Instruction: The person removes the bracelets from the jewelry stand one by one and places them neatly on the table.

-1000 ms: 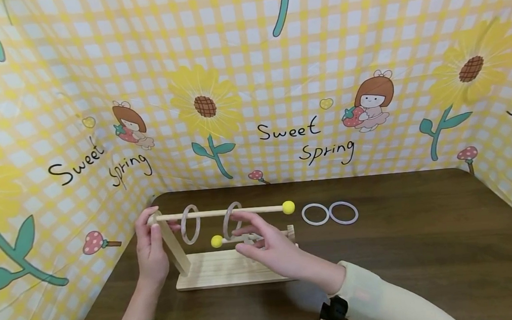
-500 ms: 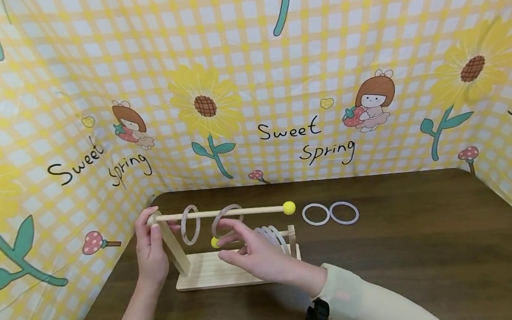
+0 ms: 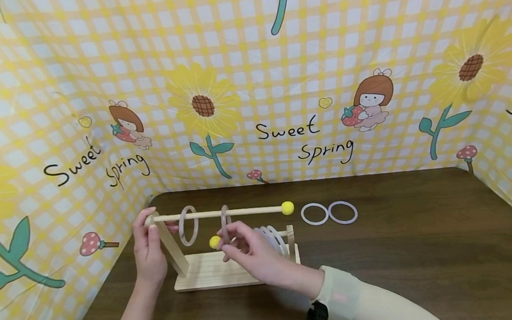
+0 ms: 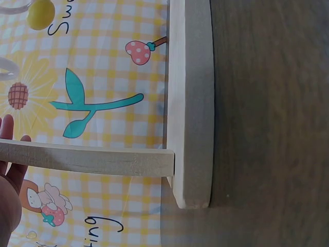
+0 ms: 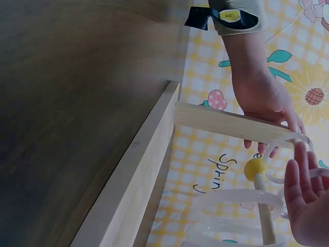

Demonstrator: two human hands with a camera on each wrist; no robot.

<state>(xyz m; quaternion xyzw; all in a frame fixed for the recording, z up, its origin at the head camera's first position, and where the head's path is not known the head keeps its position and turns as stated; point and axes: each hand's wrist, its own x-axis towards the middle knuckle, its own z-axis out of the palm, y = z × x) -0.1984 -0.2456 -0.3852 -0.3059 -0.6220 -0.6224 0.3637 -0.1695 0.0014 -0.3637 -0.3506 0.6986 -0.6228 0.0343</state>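
A wooden ring stand [image 3: 219,274] has two rods tipped with yellow balls. My left hand [image 3: 148,254] grips the top of its left post [image 3: 175,247], where the upper rod [image 3: 255,211] starts. On that rod hang two translucent pinkish rings. My right hand [image 3: 265,258] pinches the lower part of the right-hand ring [image 3: 224,221] between thumb and fingers, while the other ring [image 3: 188,226] hangs near the post. Several pale rings [image 3: 276,240] sit on the lower rod, partly behind my right hand. In the right wrist view, the lower yellow ball [image 5: 255,169] is close to my fingers.
Two pale rings, one whiter [image 3: 315,214] and one lilac [image 3: 343,213], lie side by side on the dark wooden table [image 3: 400,249], right of the stand. A yellow checked cloth [image 3: 250,81] with flower prints encloses the table's back and sides.
My right hand has moved left and closed its fingers on the right-hand ring. That ring has slid slightly left along the upper rod and turned more edge-on. My left hand stays on the post.
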